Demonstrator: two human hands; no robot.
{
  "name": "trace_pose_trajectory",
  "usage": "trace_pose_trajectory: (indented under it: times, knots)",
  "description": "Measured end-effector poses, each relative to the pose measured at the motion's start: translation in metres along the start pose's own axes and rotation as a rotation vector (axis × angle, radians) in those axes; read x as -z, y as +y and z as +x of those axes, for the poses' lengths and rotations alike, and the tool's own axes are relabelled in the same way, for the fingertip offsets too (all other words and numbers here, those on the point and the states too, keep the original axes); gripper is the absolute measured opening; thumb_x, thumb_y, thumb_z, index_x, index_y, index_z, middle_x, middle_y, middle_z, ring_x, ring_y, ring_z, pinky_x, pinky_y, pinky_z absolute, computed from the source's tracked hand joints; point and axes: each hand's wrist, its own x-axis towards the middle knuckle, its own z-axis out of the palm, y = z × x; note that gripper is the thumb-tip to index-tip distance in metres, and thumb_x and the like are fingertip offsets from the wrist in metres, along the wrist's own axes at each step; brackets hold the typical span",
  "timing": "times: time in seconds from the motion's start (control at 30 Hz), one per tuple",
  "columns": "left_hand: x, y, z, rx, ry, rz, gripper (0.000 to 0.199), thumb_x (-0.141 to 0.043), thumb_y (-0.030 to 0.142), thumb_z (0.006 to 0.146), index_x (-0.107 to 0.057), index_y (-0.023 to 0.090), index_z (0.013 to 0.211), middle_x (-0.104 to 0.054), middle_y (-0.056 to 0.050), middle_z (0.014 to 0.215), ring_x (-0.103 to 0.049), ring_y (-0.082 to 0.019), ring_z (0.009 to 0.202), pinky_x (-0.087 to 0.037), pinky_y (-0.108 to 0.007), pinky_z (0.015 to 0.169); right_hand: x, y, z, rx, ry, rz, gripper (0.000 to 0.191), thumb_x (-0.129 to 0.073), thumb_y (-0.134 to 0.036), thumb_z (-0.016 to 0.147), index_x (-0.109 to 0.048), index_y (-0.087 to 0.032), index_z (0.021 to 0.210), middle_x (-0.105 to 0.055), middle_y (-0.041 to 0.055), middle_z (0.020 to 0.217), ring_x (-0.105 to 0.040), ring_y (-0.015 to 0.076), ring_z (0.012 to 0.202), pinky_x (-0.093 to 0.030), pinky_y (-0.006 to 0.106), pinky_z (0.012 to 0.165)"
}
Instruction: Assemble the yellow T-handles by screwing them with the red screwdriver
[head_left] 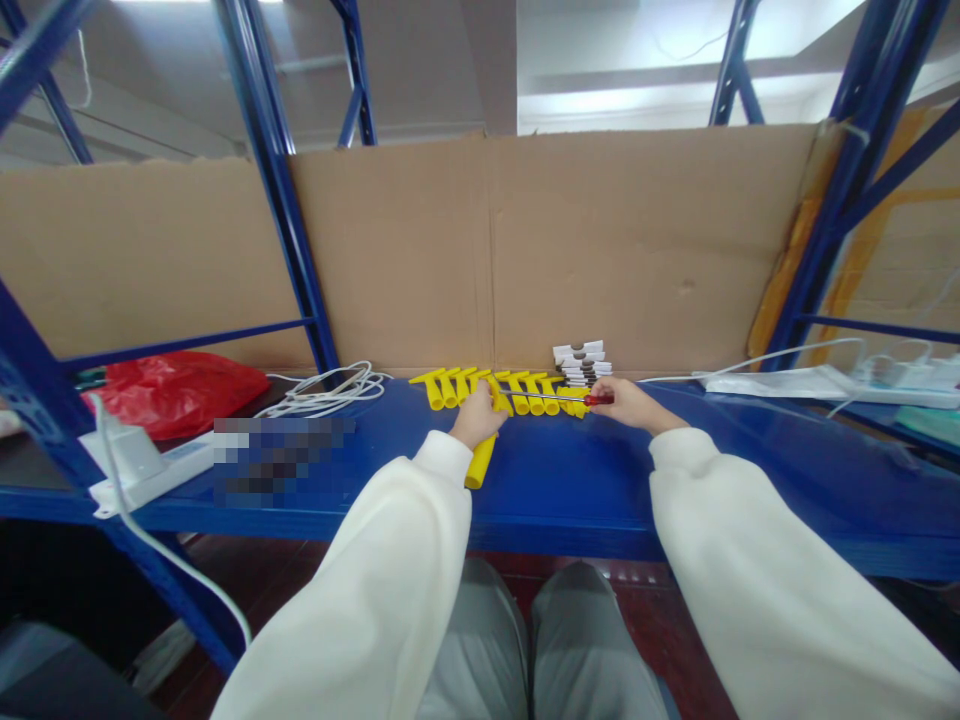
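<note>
My left hand [475,414] is closed around a yellow T-shaped plastic piece [481,464], its tubular handle pointing down toward me. In my right hand [627,402] is a screwdriver [598,399] with a red handle. Its long metal shaft runs left, and the tip reaches the head of the held piece; exact contact is too small to make out. Behind my hands stands a row of similar yellow T-shaped pieces [535,402]. A stack of small white packets or boxes [585,368] with dark marks sits just behind the screwdriver handle.
The blue shelf [562,480] is backed by a cardboard sheet [390,260]. To the left lie a red plastic bag [180,390], a coiled white cable [330,392] and a power strip [172,465]. At right are a white flat packet [780,383] and another power strip [907,385].
</note>
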Motion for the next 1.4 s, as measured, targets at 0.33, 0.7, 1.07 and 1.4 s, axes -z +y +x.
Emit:
trace_pose_trajectory:
  times: [0.33, 0.7, 1.07, 1.4]
  knots:
    - [0.003, 0.003, -0.003, -0.031, 0.003, 0.086, 0.024, -0.064, 0.017, 0.085, -0.046, 0.02, 0.101, -0.069, -0.009, 0.106, -0.074, -0.02, 0.079, -0.057, -0.029, 0.07, 0.005, -0.036, -0.009, -0.035, 0.047, -0.672, 0.008, -0.061, -0.019, 0.077, -0.057, -0.022, 0.083, -0.07, 0.0057, 0.077, -0.063, 0.0202, 0.07, -0.038, 0.026, 0.06]
    - [0.003, 0.003, -0.002, -0.031, 0.015, 0.103, 0.024, -0.066, 0.019, 0.085, -0.045, 0.021, 0.098, -0.069, -0.011, 0.11, -0.074, -0.023, 0.087, -0.055, -0.03, 0.072, 0.003, -0.055, -0.011, -0.031, -0.065, -0.84, 0.019, -0.054, -0.017, 0.085, -0.071, -0.014, 0.094, -0.073, 0.0153, 0.103, -0.068, 0.0255, 0.096, -0.047, 0.03, 0.083]
    - [0.002, 0.004, -0.003, -0.044, 0.004, 0.099, 0.024, -0.065, 0.017, 0.084, -0.045, 0.021, 0.098, -0.069, -0.011, 0.108, -0.074, -0.022, 0.085, -0.056, -0.03, 0.072, -0.002, -0.063, -0.015, -0.179, -0.068, -0.874, 0.021, -0.055, -0.018, 0.087, -0.068, -0.017, 0.104, -0.075, 0.0153, 0.097, -0.07, 0.0277, 0.093, -0.047, 0.031, 0.075]
    - [0.002, 0.001, -0.002, -0.044, 0.011, 0.095, 0.025, -0.066, 0.019, 0.084, -0.046, 0.021, 0.1, -0.07, -0.011, 0.107, -0.074, -0.023, 0.085, -0.057, -0.032, 0.074, 0.003, -0.052, -0.013, 0.026, -0.009, -0.816, 0.02, -0.054, -0.015, 0.084, -0.072, -0.014, 0.094, -0.07, 0.015, 0.102, -0.066, 0.0235, 0.091, -0.046, 0.029, 0.081]
